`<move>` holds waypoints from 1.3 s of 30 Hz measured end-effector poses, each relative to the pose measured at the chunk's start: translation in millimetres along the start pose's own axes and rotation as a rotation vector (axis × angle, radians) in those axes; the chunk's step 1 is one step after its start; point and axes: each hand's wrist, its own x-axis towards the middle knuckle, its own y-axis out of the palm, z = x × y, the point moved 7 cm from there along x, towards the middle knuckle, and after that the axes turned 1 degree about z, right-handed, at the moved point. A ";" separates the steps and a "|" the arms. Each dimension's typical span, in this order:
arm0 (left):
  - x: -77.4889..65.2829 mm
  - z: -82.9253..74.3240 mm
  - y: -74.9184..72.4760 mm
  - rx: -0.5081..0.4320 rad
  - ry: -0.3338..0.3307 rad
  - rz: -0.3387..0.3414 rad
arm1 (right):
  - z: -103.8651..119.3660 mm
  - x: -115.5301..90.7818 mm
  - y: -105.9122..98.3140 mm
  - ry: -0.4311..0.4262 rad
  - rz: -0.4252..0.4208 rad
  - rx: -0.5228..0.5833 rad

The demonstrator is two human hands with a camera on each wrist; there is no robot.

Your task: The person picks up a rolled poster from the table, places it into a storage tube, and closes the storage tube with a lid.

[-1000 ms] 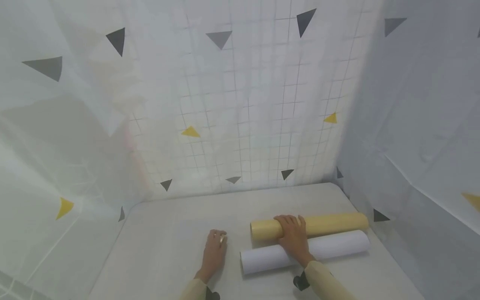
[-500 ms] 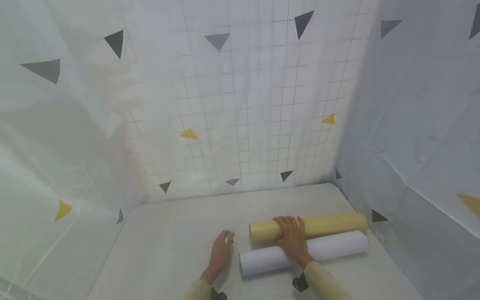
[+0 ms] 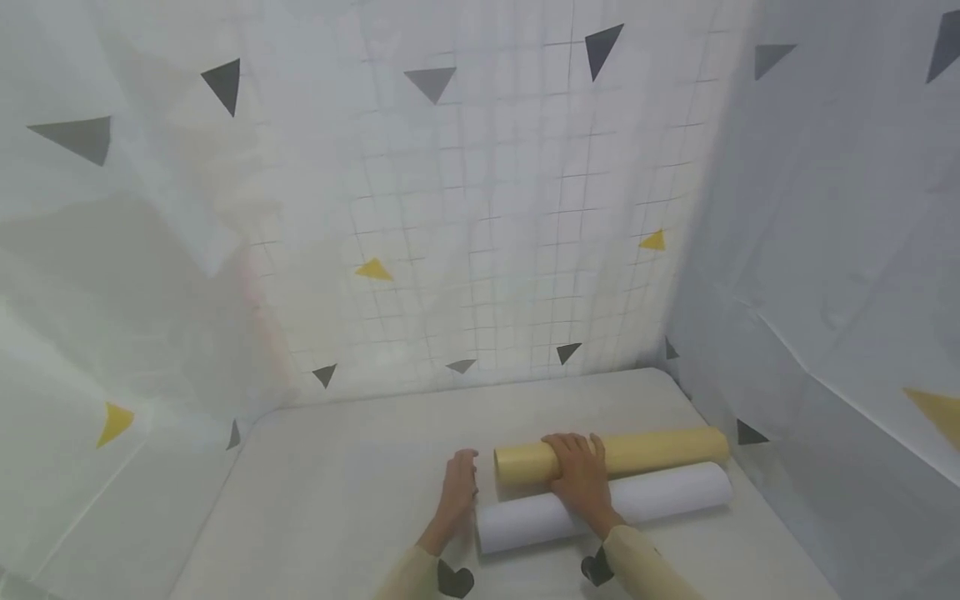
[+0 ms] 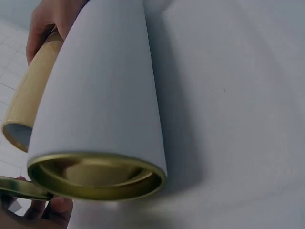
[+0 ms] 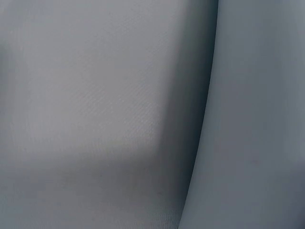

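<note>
A yellow cardboard tube and a white tube lie side by side on the white table. Over the yellow tube curl the fingers of my right hand, gripping it near its left end, while the wrist crosses above the white tube. My left hand is just left of both tube ends. In the left wrist view its fingers pinch a gold metal lid, seen edge-on. The yellow tube's near end is uncapped and hollow; a gold metal cap closes the white tube's end. The right wrist view shows no hand.
Pale sheets with grey and yellow triangles hang as a back wall, a left wall and a right wall. The white table spreads left of the tubes and meets the back wall.
My left hand has moved right with the lid, up to the tubes' left ends. My right hand keeps its grip on the yellow tube. The head view has shifted slightly.
</note>
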 end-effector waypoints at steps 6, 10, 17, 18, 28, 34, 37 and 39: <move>1.8 -2.5 8.3 -0.036 -0.025 0.020 | 1.2 0.1 1.2 0.012 0.027 -0.018; 1.4 -7.0 13.1 -0.061 -0.009 0.031 | -2.0 0.4 2.9 0.015 0.029 -0.013; -0.9 -9.0 20.7 -0.058 0.027 0.079 | -0.9 -1.3 1.4 0.012 0.026 0.016; -1.3 -9.3 21.5 -0.055 0.036 0.084 | 0.4 -1.6 0.8 0.008 0.020 0.017; -3.0 -16.9 26.5 -0.019 0.067 0.133 | -1.8 -3.3 3.0 -0.005 0.001 -0.004; -3.4 -22.7 29.2 -0.030 0.041 0.154 | -3.7 -4.4 1.6 0.000 0.012 0.009; -3.5 -25.1 31.2 -0.035 0.034 0.172 | -2.5 -4.6 -1.6 0.002 0.007 0.024; -3.6 -26.2 31.8 -0.037 0.030 0.181 | -1.3 -4.9 -3.1 0.004 0.007 0.028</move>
